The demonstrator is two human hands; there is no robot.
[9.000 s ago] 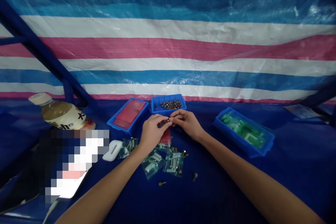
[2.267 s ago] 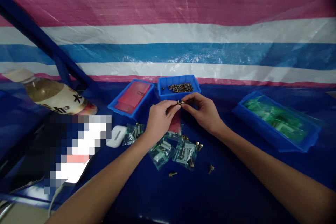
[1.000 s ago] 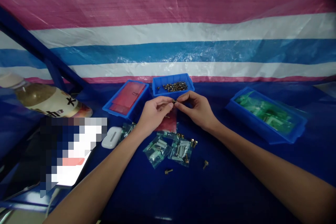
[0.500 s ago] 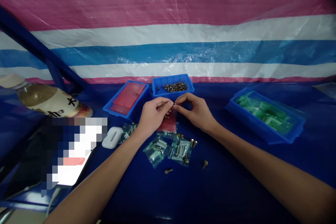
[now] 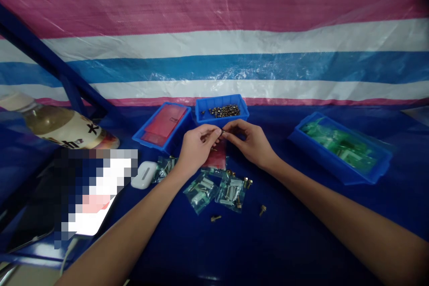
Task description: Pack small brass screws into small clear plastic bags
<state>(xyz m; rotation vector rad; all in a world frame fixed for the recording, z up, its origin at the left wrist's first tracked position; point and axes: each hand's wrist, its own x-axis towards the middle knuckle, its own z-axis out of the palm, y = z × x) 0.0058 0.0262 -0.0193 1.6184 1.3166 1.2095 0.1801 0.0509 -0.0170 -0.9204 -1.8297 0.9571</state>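
My left hand [image 5: 199,146] and my right hand [image 5: 250,143] meet at the fingertips, just in front of a blue bin. Both are closed in a pinch around a small metal piece [image 5: 222,132], mostly covered by the fingers. Under the left fingers a brass-coloured bolt [image 5: 213,149] shows in part; whether that hand holds it I cannot tell. Below the hands lies a red plastic bag [image 5: 217,160], partly hidden. Nearer to me are clear packets of metal parts [image 5: 201,192] and loose bolts [image 5: 262,209], one bolt [image 5: 216,218] on its side.
Behind my hands stands a blue bin [image 5: 221,120] of bolts. Left of it, another bin [image 5: 151,145] holds red bags [image 5: 164,121]; at right, a bin [image 5: 320,161] holds green bags. A white earphone case [image 5: 144,175], a phone [image 5: 97,205] and a bottle [image 5: 63,125] lie left.
My hands stay together with barely any movement; the small piece between the fingertips is slightly more covered. The whole view has shifted a little.
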